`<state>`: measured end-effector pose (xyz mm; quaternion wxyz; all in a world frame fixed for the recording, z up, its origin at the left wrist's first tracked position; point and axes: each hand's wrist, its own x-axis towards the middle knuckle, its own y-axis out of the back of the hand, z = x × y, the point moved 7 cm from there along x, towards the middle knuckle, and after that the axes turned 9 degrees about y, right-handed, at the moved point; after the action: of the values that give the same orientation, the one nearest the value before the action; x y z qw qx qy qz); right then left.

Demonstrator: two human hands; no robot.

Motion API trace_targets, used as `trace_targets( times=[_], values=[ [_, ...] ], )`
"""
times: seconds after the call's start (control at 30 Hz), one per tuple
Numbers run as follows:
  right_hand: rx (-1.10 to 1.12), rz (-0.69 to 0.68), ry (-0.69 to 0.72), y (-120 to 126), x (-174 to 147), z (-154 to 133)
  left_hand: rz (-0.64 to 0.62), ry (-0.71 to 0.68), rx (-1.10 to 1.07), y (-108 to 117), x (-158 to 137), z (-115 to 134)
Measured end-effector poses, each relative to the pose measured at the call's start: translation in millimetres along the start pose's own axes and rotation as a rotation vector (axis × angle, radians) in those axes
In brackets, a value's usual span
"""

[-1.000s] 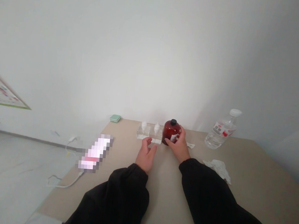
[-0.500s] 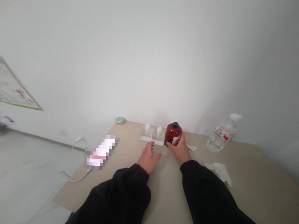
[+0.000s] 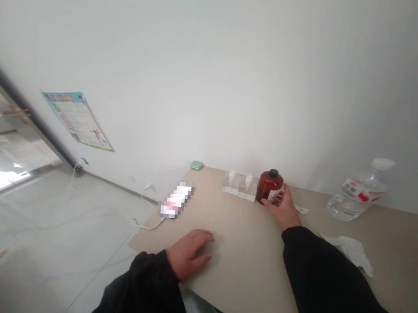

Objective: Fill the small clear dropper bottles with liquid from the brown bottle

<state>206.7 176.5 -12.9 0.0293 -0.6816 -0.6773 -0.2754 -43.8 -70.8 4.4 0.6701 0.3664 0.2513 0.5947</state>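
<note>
A dark red bottle (image 3: 269, 187) with a black cap and a white label stands at the back of the beige table (image 3: 238, 245). My right hand (image 3: 283, 208) is wrapped around its right side. To the bottle's left stand two small clear containers (image 3: 239, 185) with white tops. My left hand (image 3: 188, 254) lies flat on the table near its front left edge, fingers apart, holding nothing.
A clear water bottle (image 3: 360, 192) stands at the back right, crumpled tissue (image 3: 351, 247) in front of it. A blurred phone (image 3: 175, 201) with a white cable lies at the table's left edge, a small green case (image 3: 196, 164) at the back corner. A poster (image 3: 77, 119) hangs on the wall.
My left hand has drawn back from the clear containers to the table's front left edge. My right hand has stayed on the red bottle. The view has swung left.
</note>
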Motion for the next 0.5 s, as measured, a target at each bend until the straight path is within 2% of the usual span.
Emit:
trace_targets(
  times=[0.07, 0.13, 0.23, 0.3, 0.4, 0.5],
  values=[
    [-0.008, -0.019, 0.003, 1, 0, -1, 0.047, -0.029, 0.094, 10, -14, -9],
    [-0.001, -0.024, 0.008, 2, 0, -1, 0.173, -0.028, 0.211, 24, -22, -20],
    [0.037, 0.003, 0.015, 4, 0, -1, 0.465, 0.146, 0.394, 55, -24, -43],
    [0.058, 0.013, 0.019, 4, -1, -2, 0.591, 0.324, 0.493, 71, -22, -59],
    [0.059, 0.02, 0.011, 4, -2, -3, 0.629, 0.626, 0.57, 81, -18, -82],
    [0.063, 0.033, 0.012, 5, -2, -4, 0.559, 0.785, 0.567, 79, -16, -93]
  ],
)
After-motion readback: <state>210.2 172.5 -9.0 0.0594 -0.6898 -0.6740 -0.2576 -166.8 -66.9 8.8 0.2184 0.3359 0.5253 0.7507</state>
